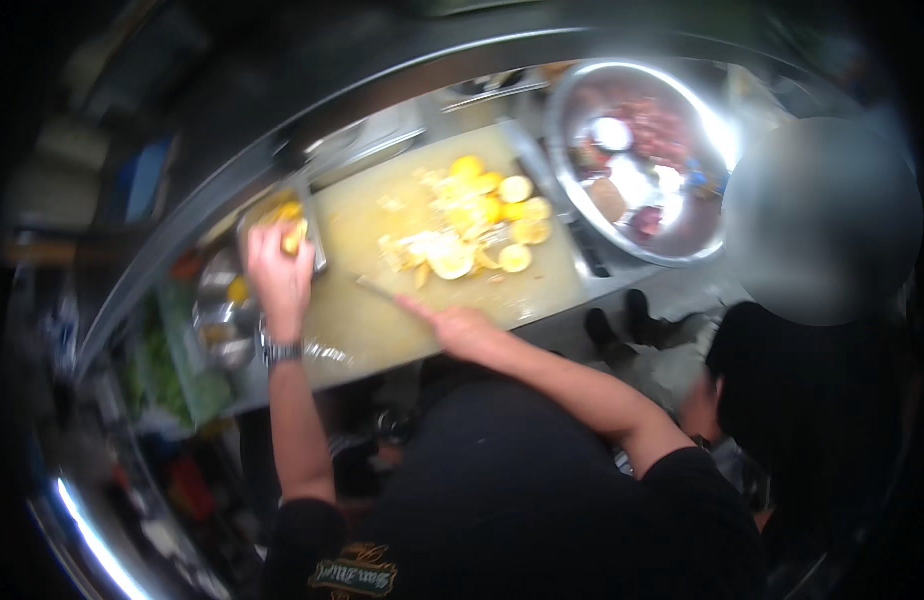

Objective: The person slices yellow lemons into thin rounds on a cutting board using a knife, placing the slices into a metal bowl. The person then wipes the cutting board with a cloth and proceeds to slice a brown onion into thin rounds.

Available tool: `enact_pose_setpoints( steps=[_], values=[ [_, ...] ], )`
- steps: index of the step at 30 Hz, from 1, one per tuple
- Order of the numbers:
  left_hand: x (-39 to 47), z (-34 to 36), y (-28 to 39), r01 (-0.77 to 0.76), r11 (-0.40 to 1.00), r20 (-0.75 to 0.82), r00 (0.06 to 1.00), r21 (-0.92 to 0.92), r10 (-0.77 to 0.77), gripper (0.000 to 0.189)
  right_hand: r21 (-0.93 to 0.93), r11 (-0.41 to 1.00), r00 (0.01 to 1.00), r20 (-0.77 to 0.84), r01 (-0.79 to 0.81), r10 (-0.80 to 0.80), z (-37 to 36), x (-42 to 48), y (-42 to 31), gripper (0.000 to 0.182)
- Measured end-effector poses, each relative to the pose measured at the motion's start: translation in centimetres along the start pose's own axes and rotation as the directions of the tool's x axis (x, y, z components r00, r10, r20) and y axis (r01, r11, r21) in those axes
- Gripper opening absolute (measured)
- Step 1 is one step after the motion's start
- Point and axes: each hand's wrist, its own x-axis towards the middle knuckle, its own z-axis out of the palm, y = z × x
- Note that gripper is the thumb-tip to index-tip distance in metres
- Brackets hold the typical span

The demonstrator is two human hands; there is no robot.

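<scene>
My left hand [280, 259] is over a metal container [319, 247] at the left end of the cutting board, with a yellow piece of fruit or peel [294, 237] held in its fingers. More yellow pieces show inside that container. In my right hand [462, 330] is a knife [378, 288], its blade low over the front part of the pale cutting board [372, 330]. On the board, beyond the knife, lie several cut yellow citrus pieces [451, 256], peel and scraps. The view is blurred, so finer detail cannot be told.
A large steel bowl [565, 180] with reddish pieces stands right of the board. At the left are a smaller metal bowl [211, 300] and a clear container of green leaves [169, 367]. A person in dark clothing [814, 405] stands close on the right. Metal trays [368, 146] line the back.
</scene>
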Motion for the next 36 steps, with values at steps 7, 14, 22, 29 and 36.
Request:
enact_pose_setpoints(
  steps=[7,14,22,29,36],
  values=[
    [-2.5,2.3,2.3,0.01,0.993,0.332,0.943,-0.119,0.03,0.035,-0.092,0.996,1.0,0.029,0.009,-0.006,-0.6,-0.2,-0.6,0.092],
    [-3.0,9.9,1.6,-0.112,0.959,0.556,0.795,-0.26,0.243,0.026,-0.03,0.996,0.991,-0.105,0.081,-0.083,-0.2,-0.2,-0.2,0.086],
    [-1.8,8.4,2.3,0.101,0.956,0.672,0.731,-0.276,0.117,0.02,0.01,0.995,0.989,-0.114,0.098,-0.097,0.3,0.4,0.2,0.089],
    [-4.1,4.5,1.9,0.62,0.575,0.634,0.743,-0.534,-0.213,0.015,0.093,0.994,0.985,-0.16,-0.05,0.064,-1.5,-0.1,1.2,0.078],
    [-9.4,7.6,0.7,0.769,0.581,0.613,0.601,-0.267,-0.513,0.046,0.101,0.994,0.965,-0.262,0.042,-0.014,-2.6,-1.1,2.1,0.081]
  ],
)
